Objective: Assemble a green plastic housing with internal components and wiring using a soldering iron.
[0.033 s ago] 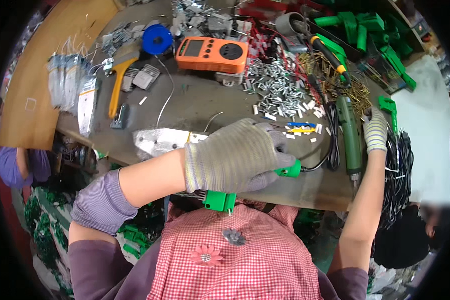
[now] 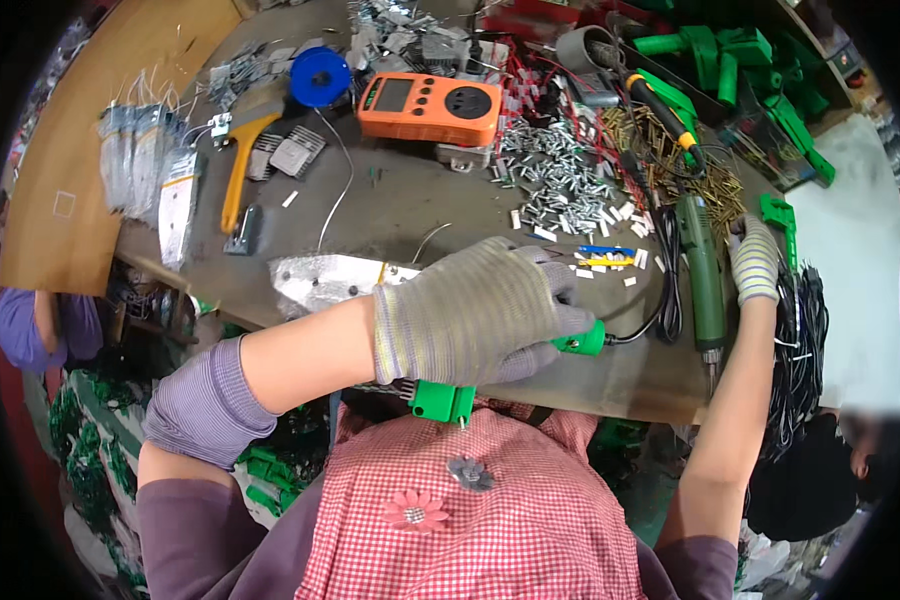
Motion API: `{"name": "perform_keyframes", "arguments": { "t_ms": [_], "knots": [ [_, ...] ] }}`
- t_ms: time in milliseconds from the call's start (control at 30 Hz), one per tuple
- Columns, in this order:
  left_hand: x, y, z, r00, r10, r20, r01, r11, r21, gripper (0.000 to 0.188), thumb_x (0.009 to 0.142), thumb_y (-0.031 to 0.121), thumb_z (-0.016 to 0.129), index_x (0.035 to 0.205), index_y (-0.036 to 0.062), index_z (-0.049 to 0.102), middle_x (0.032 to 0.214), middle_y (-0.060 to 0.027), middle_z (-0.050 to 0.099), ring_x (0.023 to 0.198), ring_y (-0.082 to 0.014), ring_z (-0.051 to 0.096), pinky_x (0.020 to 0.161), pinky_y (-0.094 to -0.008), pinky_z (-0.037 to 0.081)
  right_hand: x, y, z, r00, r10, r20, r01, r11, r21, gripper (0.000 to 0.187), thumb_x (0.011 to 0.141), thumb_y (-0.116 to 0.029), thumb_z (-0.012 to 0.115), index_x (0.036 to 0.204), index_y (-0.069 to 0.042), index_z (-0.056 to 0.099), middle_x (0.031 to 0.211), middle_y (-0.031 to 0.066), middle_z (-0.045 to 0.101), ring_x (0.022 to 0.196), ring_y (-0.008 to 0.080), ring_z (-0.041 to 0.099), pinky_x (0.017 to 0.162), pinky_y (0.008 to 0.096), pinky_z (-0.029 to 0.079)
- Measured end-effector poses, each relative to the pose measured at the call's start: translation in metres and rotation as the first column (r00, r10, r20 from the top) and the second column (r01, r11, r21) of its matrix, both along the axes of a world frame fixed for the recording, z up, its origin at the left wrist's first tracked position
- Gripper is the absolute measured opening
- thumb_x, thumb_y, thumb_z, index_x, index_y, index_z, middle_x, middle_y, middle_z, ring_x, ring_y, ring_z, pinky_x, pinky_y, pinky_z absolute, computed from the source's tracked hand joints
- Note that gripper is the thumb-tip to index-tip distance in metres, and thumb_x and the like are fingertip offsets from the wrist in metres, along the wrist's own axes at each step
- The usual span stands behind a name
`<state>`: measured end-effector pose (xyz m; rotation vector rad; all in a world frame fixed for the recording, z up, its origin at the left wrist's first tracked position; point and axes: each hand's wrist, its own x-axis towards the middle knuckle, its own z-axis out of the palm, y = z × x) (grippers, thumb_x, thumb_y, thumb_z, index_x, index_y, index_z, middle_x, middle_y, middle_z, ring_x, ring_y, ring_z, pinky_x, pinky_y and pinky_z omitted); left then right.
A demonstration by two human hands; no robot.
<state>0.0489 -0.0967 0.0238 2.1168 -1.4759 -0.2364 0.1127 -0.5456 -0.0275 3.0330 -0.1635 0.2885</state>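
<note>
My left hand (image 2: 475, 312), in a striped grey knit glove, is closed over a green plastic tool housing (image 2: 443, 402) at the table's front edge. Its round green end (image 2: 584, 338) shows beyond my fingers, with a black cord running from it; the middle is hidden under the glove. Beside that hand lies a flat silver plate (image 2: 320, 285) with dark holes. At the near edge of a heap of brass-coloured screws (image 2: 712, 192) is my right hand (image 2: 754, 264), also gloved. Its fingers are bent together, and whatever they may hold cannot be made out.
A green electric screwdriver (image 2: 702, 270) lies left of my right forearm. Farther back are an orange meter (image 2: 430, 108), a heap of small silver pieces (image 2: 555, 170) and a blue spool (image 2: 319, 77). A yellow-handled brush (image 2: 240, 175) lies left; bundled black cords (image 2: 805, 340) hang right.
</note>
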Motion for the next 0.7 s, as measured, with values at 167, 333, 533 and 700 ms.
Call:
{"name": "perform_keyframes", "arguments": {
  "t_ms": [167,333,533,700],
  "knots": [
    [-0.004,-0.002,0.001,0.999,0.035,0.013,-0.036,0.994,0.1,0.046,0.084,0.022,0.066,0.126,0.0064,0.06,0.117,-0.0171,0.061,0.106,-0.0352,0.062,0.09,-0.0464,0.05,0.018,0.027,0.017,0.96,-0.208,-0.189,0.156,0.954,-0.256,0.021,0.09,-0.01,0.06,0.108,-0.002,0.066,0.112,0.0262,0.067,0.106,0.0435,0.063,0.089,0.05,0.052],
    [-0.017,0.015,0.014,0.994,0.089,0.061,-0.09,0.996,0.008,0.068,0.076,0.038,0.074,0.133,0.006,0.055,0.125,-0.0181,0.058,0.113,-0.0371,0.059,0.094,-0.0475,0.048,-0.002,0.029,0.015,0.985,-0.134,-0.112,0.102,0.962,-0.255,0.032,0.083,-0.012,0.065,0.114,-0.003,0.064,0.11,0.0241,0.069,0.105,0.0423,0.064,0.09,0.0496,0.053],
    [-0.05,0.046,0.016,0.983,0.158,0.096,-0.16,0.987,0.018,0.112,0.051,0.071,0.075,0.139,0.0064,0.053,0.138,-0.0164,0.053,0.125,-0.0372,0.051,0.104,-0.0552,0.037,-0.037,0.029,0.024,0.979,-0.038,0.202,0.067,0.988,-0.138,0.035,0.081,-0.008,0.067,0.115,-0.006,0.062,0.102,0.0198,0.07,0.095,0.0406,0.066,0.085,0.0489,0.053],
    [-0.063,0.049,0.0,0.937,0.286,0.201,-0.299,0.954,0.036,0.102,0.061,0.068,0.074,0.14,0.0075,0.053,0.141,-0.0172,0.05,0.127,-0.0373,0.049,0.105,-0.0535,0.036,-0.077,0.121,0.065,0.962,-0.007,0.272,-0.116,0.894,0.434,0.026,0.079,0.0,0.066,0.105,-0.005,0.065,0.087,0.0096,0.067,0.072,0.0224,0.062,0.071,0.0362,0.053]
  ]
}}
